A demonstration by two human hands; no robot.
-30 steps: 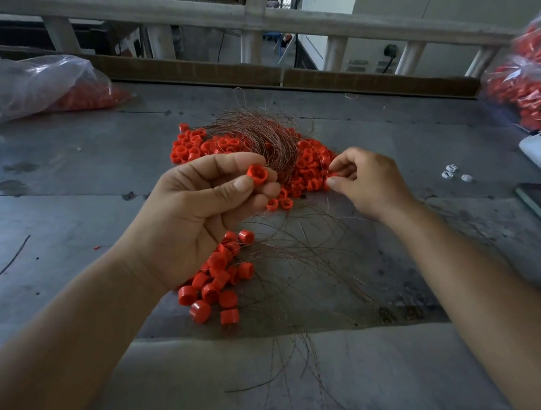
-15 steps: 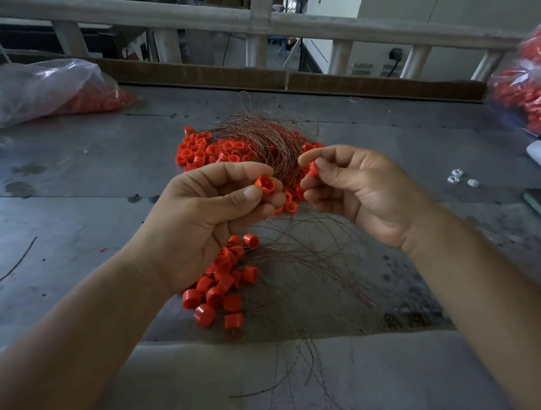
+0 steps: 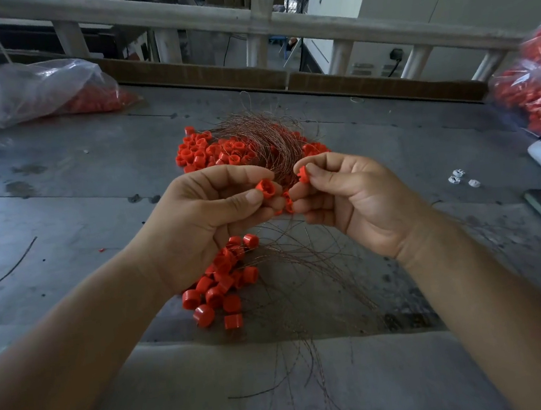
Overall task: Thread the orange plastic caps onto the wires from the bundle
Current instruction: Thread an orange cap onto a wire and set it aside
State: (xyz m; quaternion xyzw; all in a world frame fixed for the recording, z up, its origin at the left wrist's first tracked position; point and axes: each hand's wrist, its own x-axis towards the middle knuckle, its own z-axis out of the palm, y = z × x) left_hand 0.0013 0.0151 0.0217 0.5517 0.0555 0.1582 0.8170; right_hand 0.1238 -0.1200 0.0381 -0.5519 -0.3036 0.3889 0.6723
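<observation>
The right cap (image 3: 302,171) is a small orange ring with little teeth on its edge. The thumb and first finger of the right hand (image 3: 353,202) pinch it. The left cap (image 3: 265,187) is the same kind, with its open mouth turned up toward 1 o'clock. The left hand (image 3: 210,218) pinches it between thumb and first finger too. The 2 caps are just beside each other, with the left cap at about 8 o'clock from the right cap. Both hands are held up over the table (image 3: 76,200), so these caps are in the air.

The wires (image 3: 265,141) are thin and brown, like hair. Their thick curly end sits at 12 o'clock from the hands, just behind the fingers. The long strands run under the hands toward 6 o'clock, so the long way of the wires goes from 12 to 6. I cannot tell if a wire tip is in either hand, because it is too thin to see. I think the next job is to poke 1 wire tip through a cap hole. Both hands look equally near the wires.

A pile of caps (image 3: 215,150) lies at 11 o'clock by the curly end. The near caps (image 3: 221,288) lie at 6 o'clock, below the left wrist and among the strands.
</observation>
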